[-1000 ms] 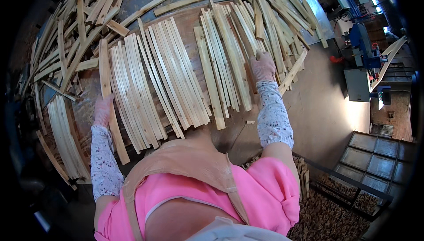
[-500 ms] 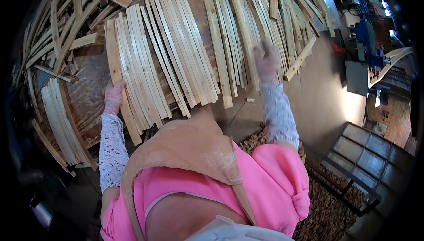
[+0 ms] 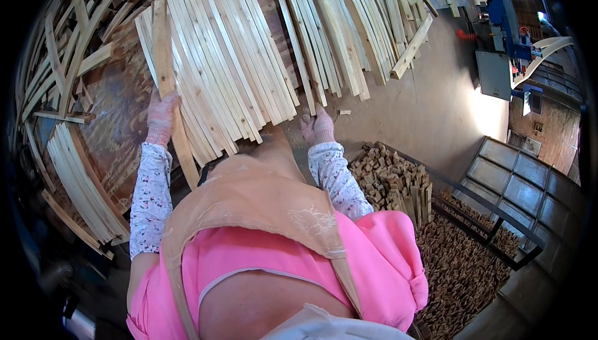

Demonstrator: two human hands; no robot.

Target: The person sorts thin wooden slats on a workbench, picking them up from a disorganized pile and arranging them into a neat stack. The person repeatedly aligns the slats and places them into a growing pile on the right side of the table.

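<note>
My left hand (image 3: pixel 161 116), in a pale pinkish glove, is closed on a wooden strip (image 3: pixel 163 47) lying lengthwise at the left side of the middle row. The strip's near end reaches down beside my apron. My right hand (image 3: pixel 316 127), gloved alike, has its fingers at the near end of another wooden strip (image 3: pixel 298 47), on the left side of the right-hand group; its fingers are partly hidden under that end. Between my hands lies a row of pale wooden strips (image 3: pixel 218 53), side by side.
Loose boards (image 3: pixel 75 47) are heaped at the far left, above a small stack of strips (image 3: pixel 84 178). A crate (image 3: pixel 479 240) of short wood pieces stands at lower right, next to a metal-framed panel (image 3: pixel 520 178). A blue and grey machine (image 3: pixel 495 72) is at right.
My right hand has come down and left from above the right-hand strips to a strip's near end. The middle strips now sit closer together. My left hand keeps its strip, which has shifted slightly.
</note>
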